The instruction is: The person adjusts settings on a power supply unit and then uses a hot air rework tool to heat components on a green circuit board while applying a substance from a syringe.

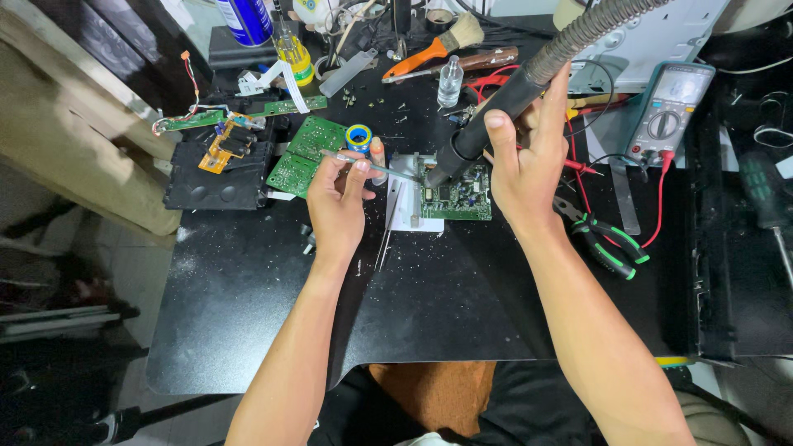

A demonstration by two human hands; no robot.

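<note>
Circuit board: one green circuit board, flat and rectangular, crowded with small dark parts; it lies on the black mat near its far middle, between the two hands, with a white card touching its left edge.
Hot-air tool: one black round handle with a grey ribbed hose going up and out of the view; its metal nozzle points down at the top left corner of the board.
Right hand: the right hand is closed around the black handle, the thumb lying along it.
Tweezers: one thin metal pair of tweezers, shiny, with the tips reaching the left edge of the board.
Left hand: the left hand pinches the tweezers between the thumb and the fingers.
Solder roll: one small blue and yellow roll just behind the left hand.
Other boards: two more green boards lie side by side, left of the left hand.
Black tray: a black plastic shell further left holds an orange part with wires.
Pliers: one pair with green and black handles, right of the right wrist.
Meter: one grey multimeter with a round dial and red leads, at the far right.
Bottles: one clear small bottle and one bottle of yellow liquid at the back.
Brush: one brush with an orange handle.
Mat: the black mat is matt and dusted with small pale crumbs.
</note>
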